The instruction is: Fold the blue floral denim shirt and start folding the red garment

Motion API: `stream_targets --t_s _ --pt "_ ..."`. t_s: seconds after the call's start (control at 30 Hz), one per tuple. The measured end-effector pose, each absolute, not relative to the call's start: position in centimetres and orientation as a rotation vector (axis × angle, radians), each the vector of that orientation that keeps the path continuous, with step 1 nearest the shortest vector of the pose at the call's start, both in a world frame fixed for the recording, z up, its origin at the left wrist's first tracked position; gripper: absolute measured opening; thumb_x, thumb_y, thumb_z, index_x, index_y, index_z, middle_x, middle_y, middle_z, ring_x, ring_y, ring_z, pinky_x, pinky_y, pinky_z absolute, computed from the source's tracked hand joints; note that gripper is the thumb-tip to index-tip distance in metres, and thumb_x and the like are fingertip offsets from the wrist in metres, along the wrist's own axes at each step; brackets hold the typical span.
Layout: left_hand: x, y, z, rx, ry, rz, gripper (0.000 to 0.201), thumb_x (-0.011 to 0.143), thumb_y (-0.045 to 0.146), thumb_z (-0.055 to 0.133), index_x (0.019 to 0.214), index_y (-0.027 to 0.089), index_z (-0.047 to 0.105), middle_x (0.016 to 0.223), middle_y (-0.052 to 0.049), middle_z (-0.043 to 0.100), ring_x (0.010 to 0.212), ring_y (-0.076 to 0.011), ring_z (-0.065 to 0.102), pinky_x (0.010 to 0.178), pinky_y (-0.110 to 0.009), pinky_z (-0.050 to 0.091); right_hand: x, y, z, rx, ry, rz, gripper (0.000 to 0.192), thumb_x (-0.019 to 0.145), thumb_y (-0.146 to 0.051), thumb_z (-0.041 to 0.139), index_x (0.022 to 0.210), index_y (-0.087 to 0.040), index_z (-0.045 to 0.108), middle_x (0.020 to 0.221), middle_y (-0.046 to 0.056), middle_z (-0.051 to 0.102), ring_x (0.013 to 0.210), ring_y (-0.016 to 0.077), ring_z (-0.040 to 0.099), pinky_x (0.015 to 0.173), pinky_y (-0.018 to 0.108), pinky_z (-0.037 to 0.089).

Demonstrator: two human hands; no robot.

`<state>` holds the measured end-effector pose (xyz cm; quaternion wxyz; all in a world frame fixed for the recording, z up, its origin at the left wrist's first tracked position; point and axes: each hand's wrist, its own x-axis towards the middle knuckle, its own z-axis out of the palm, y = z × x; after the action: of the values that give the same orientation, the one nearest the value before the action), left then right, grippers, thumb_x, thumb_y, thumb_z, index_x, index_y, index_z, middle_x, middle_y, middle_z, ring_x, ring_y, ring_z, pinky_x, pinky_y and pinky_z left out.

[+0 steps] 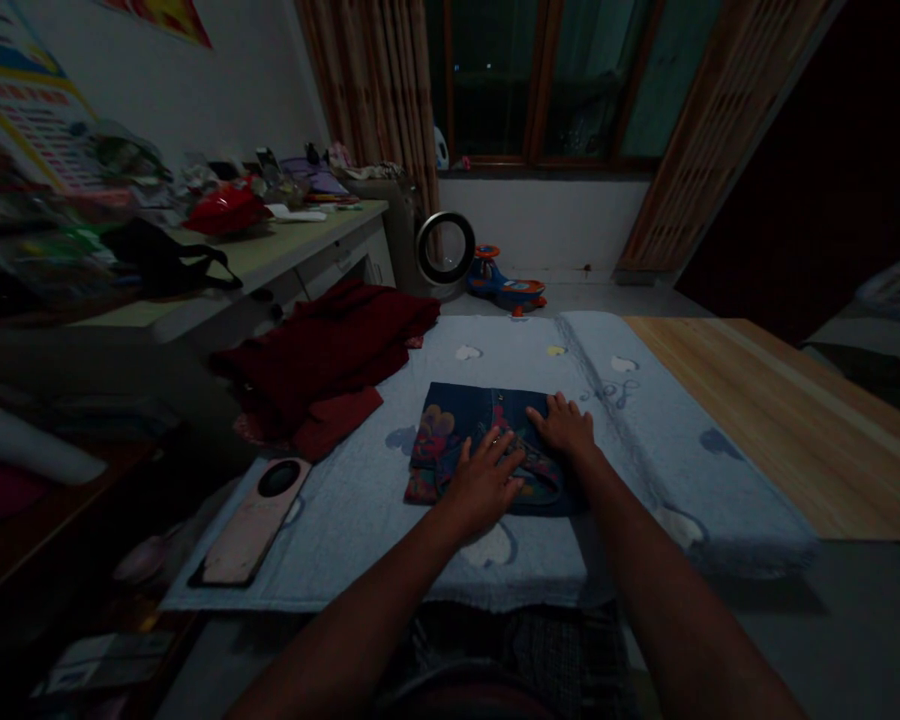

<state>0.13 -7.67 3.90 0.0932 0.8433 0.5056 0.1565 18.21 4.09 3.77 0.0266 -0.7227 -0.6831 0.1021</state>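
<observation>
Spreading across the middle of the scene, a pale blue towel-like cloth (360, 510) with a nubby pile and faint heart shapes covers most of the wooden table (787, 420), whose bare light-grained planks show at three o'clock. At ten o'clock from the centre a dark red garment (322, 360) lies crumpled, soft and loosely heaped, partly over the cloth's edge. Behind it, at eleven o'clock, a second, pale table (270, 255) carries blurred clutter, and a round fan (445, 249) stands on the floor at twelve o'clock.

Centred on the cloth sits a folded denim garment (480, 440), dark blue with bright floral patches on its left part. It makes a flat, roughly rectangular packet whose long axis runs from nine o'clock to three o'clock, its straight top edge facing twelve o'clock; which end is the waist cannot be told in this dim light.

A phone (251, 522) with a pinkish back and round camera ring lies at eight o'clock from the garment, tilted, well apart from it.

Both hands press flat on the denim. The left hand (484, 480) rests with fingers spread on the lower middle of the packet. The right hand (566, 425) lies palm down with fingers apart at the packet's right edge, just beside the left one, gripping nothing.
</observation>
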Motion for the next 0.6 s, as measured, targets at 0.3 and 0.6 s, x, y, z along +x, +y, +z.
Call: stream_targets --t_s 0.3,0.6 --pt "0.5 -7.7 2.7 2.278 1.552 0.71 0.098 0.085 0.033 0.059 0.151 0.014 -0.011 0.16 -0.018 0.011 0.148 -0.0274 0.008 0.118 -0.052 0.017 14.1 0.8 4.8 -1.67 -2.283 0.237 0.052 0.097 -0.029 0.03 0.146 -0.013 0.036 0.158 0.011 0.026 0.144 0.0211 0.024 0.115 0.041 0.023" --pt "-1.7 -4.9 4.9 2.078 1.561 0.516 0.058 0.096 0.034 0.032 0.148 0.008 0.027 0.155 -0.016 0.031 0.144 -0.0229 0.025 0.118 -0.038 0.023 13.1 -0.4 3.1 -1.662 -2.318 0.235 0.055 0.1 -0.039 0.025 0.151 -0.018 0.028 0.157 0.008 0.028 0.144 0.0241 0.024 0.115 0.043 0.02"
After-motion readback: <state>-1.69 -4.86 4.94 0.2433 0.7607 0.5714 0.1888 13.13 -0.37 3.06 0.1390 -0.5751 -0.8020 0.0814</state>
